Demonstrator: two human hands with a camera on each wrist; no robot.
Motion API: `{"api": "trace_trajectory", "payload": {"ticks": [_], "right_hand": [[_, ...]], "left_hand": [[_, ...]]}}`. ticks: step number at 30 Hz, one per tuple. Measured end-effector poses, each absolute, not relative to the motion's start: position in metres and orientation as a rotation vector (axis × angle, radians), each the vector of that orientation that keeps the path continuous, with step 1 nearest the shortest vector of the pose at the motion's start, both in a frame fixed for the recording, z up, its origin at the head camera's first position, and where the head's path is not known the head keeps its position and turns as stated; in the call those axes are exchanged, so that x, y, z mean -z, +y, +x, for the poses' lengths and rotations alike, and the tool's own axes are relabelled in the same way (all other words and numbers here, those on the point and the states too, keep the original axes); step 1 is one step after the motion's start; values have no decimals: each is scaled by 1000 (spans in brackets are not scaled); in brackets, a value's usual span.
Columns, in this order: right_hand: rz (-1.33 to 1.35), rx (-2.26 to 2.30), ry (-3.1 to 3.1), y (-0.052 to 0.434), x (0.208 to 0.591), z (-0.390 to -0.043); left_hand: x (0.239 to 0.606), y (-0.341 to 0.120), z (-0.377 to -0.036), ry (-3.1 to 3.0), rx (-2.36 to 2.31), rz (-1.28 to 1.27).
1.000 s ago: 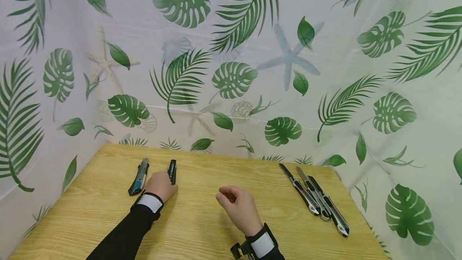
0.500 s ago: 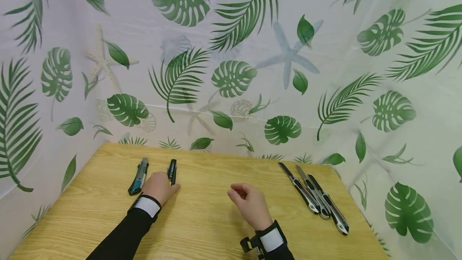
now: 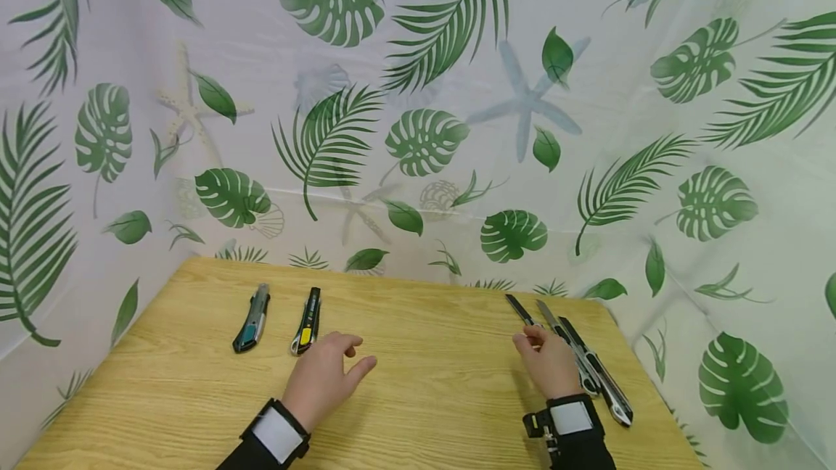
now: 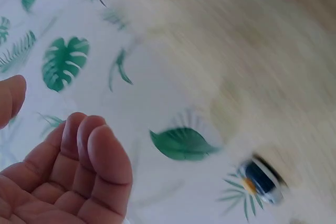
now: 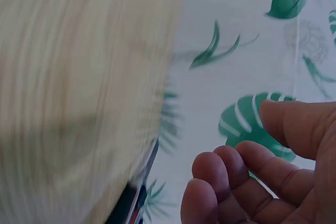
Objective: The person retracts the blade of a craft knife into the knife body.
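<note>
The left hand (image 3: 323, 379), fingers relaxed and empty, rests at 7 o'clock, just beside the black-and-yellow utility knife (image 3: 307, 320). The right hand (image 3: 547, 363), loosely curled, holding nothing, reaches three black-and-silver box cutters (image 3: 591, 372) at 4 o'clock.

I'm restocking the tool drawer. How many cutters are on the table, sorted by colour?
Teal-handled cutter: 1
Black cutter with yellow slider: 1
Black-and-silver cutters, in the row by the right hand: 3
Total: 5

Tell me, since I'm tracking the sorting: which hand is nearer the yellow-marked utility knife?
Left. The left hand lies just right of the yellow-marked utility knife; the right hand is far across the table, at the three knives.
</note>
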State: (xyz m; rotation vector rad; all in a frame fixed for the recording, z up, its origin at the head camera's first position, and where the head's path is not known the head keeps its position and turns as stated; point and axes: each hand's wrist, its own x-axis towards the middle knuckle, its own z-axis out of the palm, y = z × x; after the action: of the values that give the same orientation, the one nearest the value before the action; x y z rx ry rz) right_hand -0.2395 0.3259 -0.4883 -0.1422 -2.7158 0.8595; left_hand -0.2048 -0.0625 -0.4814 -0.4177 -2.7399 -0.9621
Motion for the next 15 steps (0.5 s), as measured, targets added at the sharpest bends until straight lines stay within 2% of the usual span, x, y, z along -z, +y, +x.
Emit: {"api": "trace_trajectory", "payload": {"ticks": [11,15], "right_hand": [[-302,-412,-2914,368,493,-261],[-330,-308,-3018,373,499,-269]], "left_hand": [[486,-27,-167,-2848,1174,-941],[491,-20,-162,-2876,1205,-1027]]}}
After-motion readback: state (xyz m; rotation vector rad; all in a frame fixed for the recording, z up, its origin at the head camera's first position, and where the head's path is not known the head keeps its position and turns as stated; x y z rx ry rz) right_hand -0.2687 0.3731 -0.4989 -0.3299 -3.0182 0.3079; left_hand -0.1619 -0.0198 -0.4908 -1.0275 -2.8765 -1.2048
